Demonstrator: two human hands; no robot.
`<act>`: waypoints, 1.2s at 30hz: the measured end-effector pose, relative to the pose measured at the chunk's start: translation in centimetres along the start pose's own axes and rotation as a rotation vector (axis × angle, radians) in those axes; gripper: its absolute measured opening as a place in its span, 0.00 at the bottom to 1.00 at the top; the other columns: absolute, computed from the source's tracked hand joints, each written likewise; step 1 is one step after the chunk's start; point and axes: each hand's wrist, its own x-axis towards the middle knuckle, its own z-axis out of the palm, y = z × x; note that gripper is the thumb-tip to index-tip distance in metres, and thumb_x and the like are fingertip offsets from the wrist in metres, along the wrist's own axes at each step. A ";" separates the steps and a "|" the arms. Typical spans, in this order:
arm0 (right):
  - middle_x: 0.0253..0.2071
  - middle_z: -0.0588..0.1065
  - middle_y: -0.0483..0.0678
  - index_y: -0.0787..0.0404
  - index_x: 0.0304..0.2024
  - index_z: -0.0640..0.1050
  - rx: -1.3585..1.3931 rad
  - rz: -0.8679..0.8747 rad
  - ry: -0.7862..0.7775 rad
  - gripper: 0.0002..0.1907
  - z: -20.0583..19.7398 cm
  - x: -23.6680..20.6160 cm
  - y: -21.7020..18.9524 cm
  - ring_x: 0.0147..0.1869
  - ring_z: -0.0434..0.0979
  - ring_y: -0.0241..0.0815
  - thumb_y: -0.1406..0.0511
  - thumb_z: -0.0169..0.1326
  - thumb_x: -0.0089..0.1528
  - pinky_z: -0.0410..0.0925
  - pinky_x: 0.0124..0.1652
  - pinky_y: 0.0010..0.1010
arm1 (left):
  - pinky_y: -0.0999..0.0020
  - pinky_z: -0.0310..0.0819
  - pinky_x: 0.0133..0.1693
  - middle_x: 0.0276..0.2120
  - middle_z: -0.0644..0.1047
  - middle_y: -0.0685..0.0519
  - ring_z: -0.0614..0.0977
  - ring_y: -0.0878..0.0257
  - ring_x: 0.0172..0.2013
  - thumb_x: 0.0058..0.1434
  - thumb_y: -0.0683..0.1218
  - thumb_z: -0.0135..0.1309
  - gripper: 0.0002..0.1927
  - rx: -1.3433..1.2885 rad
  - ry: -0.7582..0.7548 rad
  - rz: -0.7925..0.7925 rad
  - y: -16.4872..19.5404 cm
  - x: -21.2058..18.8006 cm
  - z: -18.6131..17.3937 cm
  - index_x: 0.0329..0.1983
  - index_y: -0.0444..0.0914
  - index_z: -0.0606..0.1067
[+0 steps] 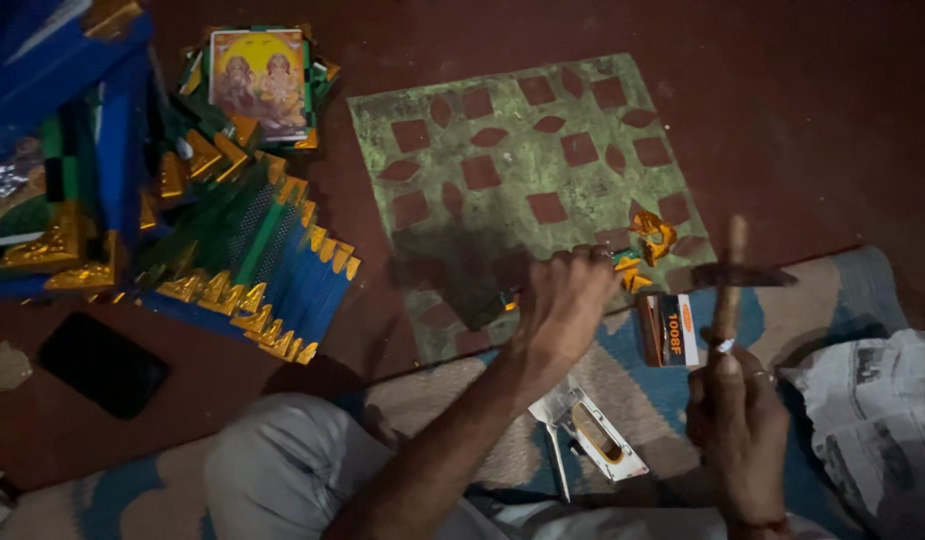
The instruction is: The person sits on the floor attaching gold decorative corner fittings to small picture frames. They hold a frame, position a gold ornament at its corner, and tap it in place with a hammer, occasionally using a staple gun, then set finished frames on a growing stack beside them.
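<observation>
The left hand (563, 300) is pressing down at the near edge of the green cut-out stencil sheet (513, 190), fingers curled and pinching a small gold foil corner piece (628, 268). The right hand (738, 420) is gripping a small hammer (731, 280) with a closed fist, head raised just beside the left fingertips. Risk noted: a strike landing this close could catch those fingers, or the loose foil could slip. Count: one stencil sheet, one hammer, one small orange box (673, 330), one stapler (593, 435) lying on the mat, one dark phone (103, 362), one framed picture (260, 80) topping the fanned stack of gold-cornered frames (253, 260); that stack is too overlapped to count.
</observation>
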 end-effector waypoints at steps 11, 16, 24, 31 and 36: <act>0.25 0.73 0.47 0.65 0.67 0.71 -0.458 -0.408 0.012 0.22 4.5 1.5 -1.8 0.25 0.70 0.32 0.61 0.42 0.74 0.63 0.25 0.30 | 0.55 0.78 0.29 0.32 0.80 0.42 0.85 0.49 0.32 0.63 0.46 0.58 0.10 -0.047 -0.057 -0.083 0.4 0.4 -0.1 0.32 0.35 0.80; 0.43 0.75 0.51 0.65 0.72 0.69 -0.165 -0.556 0.038 0.23 4.9 1.4 -1.8 0.34 0.66 0.33 0.63 0.41 0.76 0.63 0.30 0.30 | 0.58 0.79 0.31 0.34 0.80 0.44 0.85 0.51 0.35 0.60 0.44 0.57 0.06 0.114 -0.030 -0.062 0.4 0.6 -0.3 0.34 0.36 0.80; 0.31 0.72 0.49 0.64 0.70 0.70 -0.276 -0.451 0.025 0.25 5.1 1.3 -2.2 0.29 0.68 0.33 0.59 0.41 0.74 0.64 0.27 0.29 | 0.55 0.79 0.38 0.39 0.80 0.45 0.85 0.51 0.41 0.56 0.43 0.56 0.07 0.241 -0.126 -0.008 0.3 0.3 0.0 0.37 0.37 0.79; 0.25 0.68 0.45 0.61 0.64 0.74 -0.072 -0.096 -0.032 0.23 3.7 2.9 0.8 0.22 0.61 0.33 0.55 0.43 0.74 0.55 0.21 0.28 | 0.47 0.75 0.36 0.36 0.81 0.42 0.83 0.44 0.36 0.60 0.50 0.56 0.12 0.032 0.071 -0.061 0.8 -0.2 0.1 0.36 0.36 0.80; 0.28 0.70 0.42 0.62 0.66 0.71 0.165 -0.098 0.131 0.25 -0.7 5.9 7.9 0.24 0.64 0.28 0.53 0.47 0.74 0.57 0.21 0.24 | 0.53 0.79 0.36 0.37 0.81 0.41 0.85 0.46 0.37 0.64 0.51 0.57 0.14 -0.014 -0.078 -0.112 0.3 0.1 -0.2 0.37 0.34 0.79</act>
